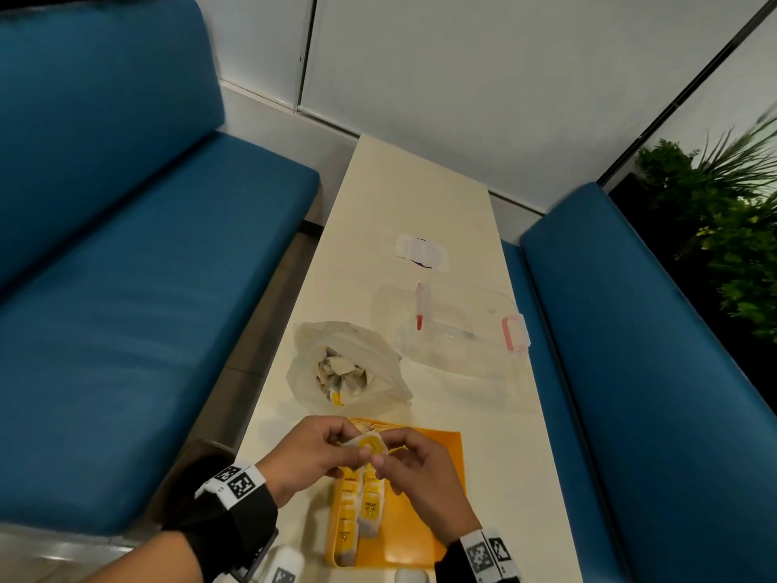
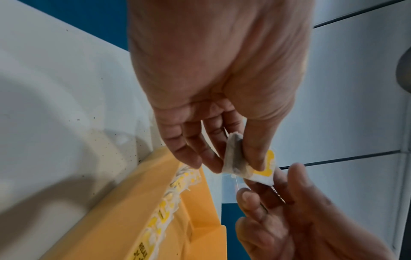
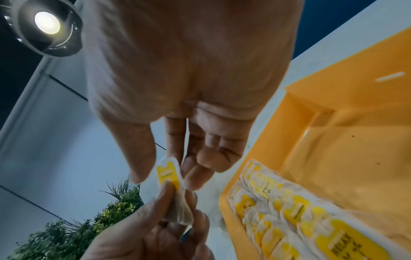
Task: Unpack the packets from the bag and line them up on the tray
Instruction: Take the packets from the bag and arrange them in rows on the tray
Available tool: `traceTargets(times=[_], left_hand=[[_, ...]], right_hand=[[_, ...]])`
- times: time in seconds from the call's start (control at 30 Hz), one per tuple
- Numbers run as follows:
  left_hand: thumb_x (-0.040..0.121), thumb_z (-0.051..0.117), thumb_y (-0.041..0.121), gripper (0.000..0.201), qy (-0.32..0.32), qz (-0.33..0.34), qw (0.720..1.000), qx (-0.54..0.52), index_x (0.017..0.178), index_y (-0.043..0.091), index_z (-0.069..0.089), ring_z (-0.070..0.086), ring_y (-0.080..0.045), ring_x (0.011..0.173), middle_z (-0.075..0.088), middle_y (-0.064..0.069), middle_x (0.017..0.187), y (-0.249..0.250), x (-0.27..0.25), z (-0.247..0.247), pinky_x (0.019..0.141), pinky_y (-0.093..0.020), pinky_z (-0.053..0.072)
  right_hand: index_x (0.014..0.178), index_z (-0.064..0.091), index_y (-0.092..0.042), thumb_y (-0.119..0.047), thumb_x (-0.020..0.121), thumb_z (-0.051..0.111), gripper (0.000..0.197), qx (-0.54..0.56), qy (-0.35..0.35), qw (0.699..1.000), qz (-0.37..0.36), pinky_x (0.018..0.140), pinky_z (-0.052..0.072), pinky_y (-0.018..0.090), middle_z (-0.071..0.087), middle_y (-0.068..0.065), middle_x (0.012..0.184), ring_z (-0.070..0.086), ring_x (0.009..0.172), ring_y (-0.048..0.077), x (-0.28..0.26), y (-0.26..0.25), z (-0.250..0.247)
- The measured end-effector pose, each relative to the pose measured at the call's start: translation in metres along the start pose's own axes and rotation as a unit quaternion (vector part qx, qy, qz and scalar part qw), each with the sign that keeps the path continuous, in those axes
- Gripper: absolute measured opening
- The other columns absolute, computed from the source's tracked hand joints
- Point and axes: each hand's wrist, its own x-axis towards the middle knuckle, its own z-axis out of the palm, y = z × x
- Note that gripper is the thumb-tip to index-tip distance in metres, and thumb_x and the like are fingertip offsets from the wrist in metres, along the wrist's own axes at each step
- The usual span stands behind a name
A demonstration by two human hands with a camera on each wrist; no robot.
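Both hands hold one white packet (image 1: 371, 444) with a yellow label above the far end of the orange tray (image 1: 424, 511). My left hand (image 1: 351, 450) pinches its pouch end (image 2: 234, 158) between thumb and fingers. My right hand (image 1: 384, 455) pinches the yellow label end (image 3: 167, 173). Several matching packets (image 1: 357, 513) lie overlapping in a line along the tray's left side, also seen as a row (image 3: 289, 218) in the right wrist view. The translucent plastic bag (image 1: 344, 363) sits open just beyond the tray, with more packets inside.
A clear plastic container (image 1: 454, 326) with red latches stands on the narrow cream table (image 1: 420, 195) to the right of the bag. A white paper patch (image 1: 422, 251) lies farther back. Blue bench seats (image 1: 126, 309) flank the table, with plants at the far right.
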Motion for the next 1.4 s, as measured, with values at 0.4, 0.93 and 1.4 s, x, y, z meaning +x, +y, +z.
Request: traceTargets(times=[0.4, 0.93, 1.4], left_hand=[[0.081, 0.086, 0.016, 0.021, 0.017, -0.021, 0.991, 0.130, 0.098, 0.020, 0.076, 0.067, -0.013, 0.064, 0.070, -0.003, 0.074, -0.011, 0.000, -0.008, 0.059, -0.026, 0.055], [0.076, 0.086, 0.005, 0.034, -0.017, -0.042, 0.978, 0.204, 0.101, 0.020, 0.069, 0.060, -0.004, 0.052, 0.067, -0.003, 0.075, -0.024, -0.006, -0.007, 0.055, -0.018, 0.050], [0.073, 0.090, 0.013, 0.036, -0.006, -0.026, 0.977, 0.213, 0.098, 0.029, 0.071, 0.060, -0.001, 0.056, 0.069, -0.002, 0.081, -0.032, -0.005, -0.010, 0.061, -0.019, 0.053]], right_hand=[[0.087, 0.063, -0.002, -0.009, 0.092, 0.068, 0.010, -0.034, 0.047, 0.998, 0.032, 0.051, 0.043, 0.027, 0.070, 0.015, 0.067, 0.058, 0.053, 0.014, 0.007, 0.015, -0.011], [0.092, 0.057, -0.011, -0.006, 0.091, 0.064, 0.008, -0.173, -0.081, 0.947, 0.258, 0.047, 0.051, 0.025, 0.069, 0.005, 0.060, 0.067, 0.049, 0.014, -0.010, 0.074, -0.001], [0.074, 0.054, -0.030, -0.026, 0.071, 0.076, 0.022, -0.328, -0.018, 0.934, 0.143, 0.069, 0.050, 0.024, 0.057, -0.006, 0.087, 0.055, 0.076, 0.008, -0.015, 0.080, 0.009]])
